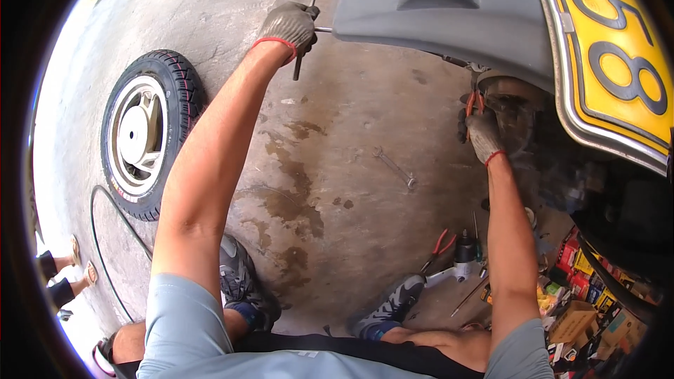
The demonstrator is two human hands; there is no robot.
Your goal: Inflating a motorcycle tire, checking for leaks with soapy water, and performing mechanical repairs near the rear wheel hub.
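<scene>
My left hand point(288, 26), in a grey work glove with a red cuff, is closed round the crossbar of a T-handle wrench point(298, 68). The wrench's metal shaft runs right and passes out of sight behind the dark grey rear fender point(449, 35). Below the fender, my gloved right hand point(484, 133) grips pliers point(475, 102) with orange-red handles. Their jaws point up at small metal parts under the fender, beside a round hub-like part point(516, 88); what the jaws touch is too small to tell.
A wheel with a tyre point(186, 91) and a black hose point(98, 221) lie at left. On the stained concrete are a spanner point(395, 168), red-handled pliers point(439, 247) and a dark bottle point(464, 247). Boxes point(572, 321) crowd the lower right. Another person's feet point(90, 274) show at far left.
</scene>
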